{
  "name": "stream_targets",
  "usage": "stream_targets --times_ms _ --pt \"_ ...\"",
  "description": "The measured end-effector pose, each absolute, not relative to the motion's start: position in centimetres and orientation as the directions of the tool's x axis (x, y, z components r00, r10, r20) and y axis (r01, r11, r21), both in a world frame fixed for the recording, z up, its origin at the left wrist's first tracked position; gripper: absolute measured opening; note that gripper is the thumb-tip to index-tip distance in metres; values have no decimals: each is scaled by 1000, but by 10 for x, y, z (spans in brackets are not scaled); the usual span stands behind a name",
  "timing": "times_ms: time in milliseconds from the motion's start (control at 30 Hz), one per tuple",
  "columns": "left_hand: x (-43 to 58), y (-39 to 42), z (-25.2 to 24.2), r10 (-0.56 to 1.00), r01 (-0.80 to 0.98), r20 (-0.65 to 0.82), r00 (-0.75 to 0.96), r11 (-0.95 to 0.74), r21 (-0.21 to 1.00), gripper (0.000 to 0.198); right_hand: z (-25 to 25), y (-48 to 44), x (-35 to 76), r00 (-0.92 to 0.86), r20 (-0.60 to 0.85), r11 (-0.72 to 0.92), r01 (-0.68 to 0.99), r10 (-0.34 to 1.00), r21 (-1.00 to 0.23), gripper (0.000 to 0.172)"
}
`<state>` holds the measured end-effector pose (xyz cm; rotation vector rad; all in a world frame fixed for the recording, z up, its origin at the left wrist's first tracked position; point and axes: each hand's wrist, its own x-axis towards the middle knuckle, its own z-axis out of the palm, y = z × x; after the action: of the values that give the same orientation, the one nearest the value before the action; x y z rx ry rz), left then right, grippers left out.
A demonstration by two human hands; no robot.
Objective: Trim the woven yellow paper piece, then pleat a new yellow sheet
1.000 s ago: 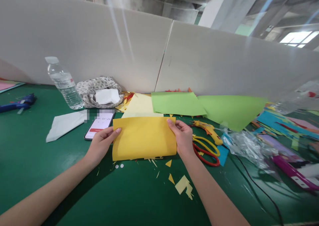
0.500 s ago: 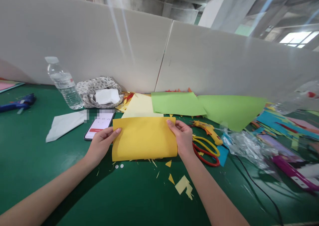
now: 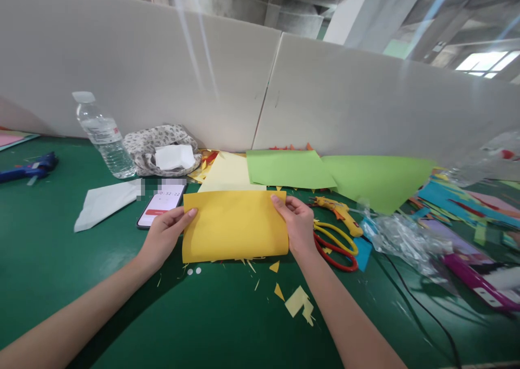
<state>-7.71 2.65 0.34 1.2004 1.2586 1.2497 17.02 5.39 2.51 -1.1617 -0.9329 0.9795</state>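
A sheet of yellow paper (image 3: 235, 225) is held up over the green table, its lower part curving toward me. My left hand (image 3: 164, 231) pinches its left edge, thumb on the near face and fingers behind. At the upper right corner my right hand (image 3: 298, 222) grips it the same way. Just right of that hand lie scissors (image 3: 341, 258) with one yellow and one red handle, their blades hidden. A yellow glue gun (image 3: 341, 213) rests behind the scissors. Beside my left hand is a phone (image 3: 164, 198) with a timer on its screen.
Green paper (image 3: 288, 168) and a cream sheet (image 3: 227, 172) lie behind, against the grey partition (image 3: 162, 71). A water bottle (image 3: 103, 136) and a patterned cloth pouch (image 3: 162, 141) stand at left. Paper scraps (image 3: 299, 301) lie in front. Crumpled clear plastic (image 3: 406, 241) and a black cord (image 3: 422, 304) are at right.
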Motion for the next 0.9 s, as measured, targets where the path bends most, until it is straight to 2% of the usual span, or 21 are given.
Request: stream_targets --times_ms 300,900 --pt "-77 27 4 998 21 6 -57 -5 1000 37 24 54 171 303 82 126 -126 949 -984 28" --pt "-77 26 4 999 -47 -6 -33 5 999 28 25 54 170 299 69 122 -163 952 -979 24"
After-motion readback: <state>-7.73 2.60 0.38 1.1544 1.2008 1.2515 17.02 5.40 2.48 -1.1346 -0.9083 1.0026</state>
